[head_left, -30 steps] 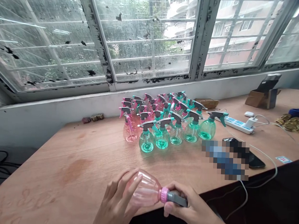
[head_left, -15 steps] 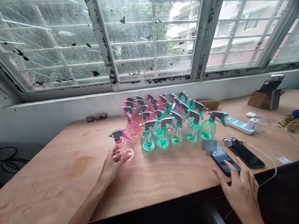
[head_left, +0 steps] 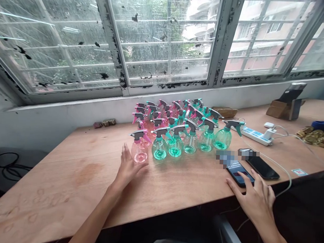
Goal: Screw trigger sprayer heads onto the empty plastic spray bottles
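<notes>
A clear pink spray bottle (head_left: pixel 140 151) with a grey and pink trigger head stands upright at the front left of the group. My left hand (head_left: pixel 128 168) is open just beside its lower left side, fingers apart; whether a fingertip touches it I cannot tell. To its right runs a front row of green spray bottles (head_left: pixel 175 145), several in number, with more pink and green ones crowded behind. My right hand (head_left: pixel 255 194) is open over a lit phone (head_left: pixel 238 171), fingers spread, with fingertips at its screen. A second, dark phone (head_left: pixel 263 165) lies beside it.
A white power strip (head_left: pixel 257 135) with a plugged-in charger and cable lies behind the phones. At the right are a cardboard box (head_left: pixel 278 109) and a pile of brass-coloured parts (head_left: pixel 310 135). Small blocks (head_left: pixel 105 123) sit near the wall under the window. The wooden table's (head_left: pixel 132 205) front edge faces me.
The front pink bottle has moved back and right, up against the group, and now stands straighter. My left hand has loosened from around it. The right hand stays by the phone.
</notes>
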{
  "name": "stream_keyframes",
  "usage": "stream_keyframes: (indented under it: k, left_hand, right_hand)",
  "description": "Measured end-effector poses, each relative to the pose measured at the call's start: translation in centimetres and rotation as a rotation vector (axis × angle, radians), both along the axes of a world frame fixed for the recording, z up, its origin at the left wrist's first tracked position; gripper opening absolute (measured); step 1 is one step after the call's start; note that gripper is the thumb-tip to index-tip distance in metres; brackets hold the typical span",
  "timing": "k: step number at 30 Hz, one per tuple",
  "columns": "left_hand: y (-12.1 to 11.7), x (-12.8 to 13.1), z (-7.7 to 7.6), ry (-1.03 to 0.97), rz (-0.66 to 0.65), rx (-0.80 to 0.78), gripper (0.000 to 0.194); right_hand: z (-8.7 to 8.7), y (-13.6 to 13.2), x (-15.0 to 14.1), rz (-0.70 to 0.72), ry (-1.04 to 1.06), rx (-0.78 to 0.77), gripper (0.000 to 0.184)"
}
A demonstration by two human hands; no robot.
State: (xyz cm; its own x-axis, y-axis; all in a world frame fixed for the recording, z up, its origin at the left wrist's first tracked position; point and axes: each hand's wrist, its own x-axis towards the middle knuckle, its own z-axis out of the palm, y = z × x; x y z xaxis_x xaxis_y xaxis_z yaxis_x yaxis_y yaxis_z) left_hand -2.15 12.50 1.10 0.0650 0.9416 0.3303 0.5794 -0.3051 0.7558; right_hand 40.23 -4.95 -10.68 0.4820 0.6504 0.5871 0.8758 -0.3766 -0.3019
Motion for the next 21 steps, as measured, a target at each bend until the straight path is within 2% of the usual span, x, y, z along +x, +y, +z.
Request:
stream_keyframes:
  k: [2, 5, 8, 11, 14, 18, 21]
  left_hand:
    - [-1.5, -0.1, 0.3, 0.09, 0.008, 0.071, 0.128]
    - [-4.5, -0.7, -0.2, 0.225, 0.038, 0.144, 0.113]
    - [-7.6, -2.1, -1.8, 0.454, 0.086, 0.201, 0.1]
    - [-9.5, -3.8, -3.6, 0.533, 0.091, 0.155, 0.094]
    - [-10.2, -4.9, -4.2, 0.535, 0.074, 0.078, 0.084]
    - [-10.2, -4.9, -3.9, 0.582, 0.033, 0.021, 0.067]
    - [-10.1, -4.6, -3.6, 0.598, 0.009, 0.023, 0.055]
  right_hand:
    - [-0.2, 0.0, 0.2, -0.004, 0.006, -0.024, 0.077]
    - [-0.3, 0.0, 0.2, -0.007, 0.022, -0.026, 0.08]
    - [-0.2, -0.1, 0.1, -0.005, 0.049, -0.028, 0.079]
    - [-0.3, -0.2, 0.2, -0.011, 0.069, -0.035, 0.079]
    - [-0.5, -0.2, 0.4, -0.01, 0.079, -0.03, 0.074]
    - [-0.7, -0.1, 0.6, -0.02, 0.093, -0.014, 0.063]
    - [-0.7, -0.1, 0.6, -0.021, 0.093, -0.005, 0.063]
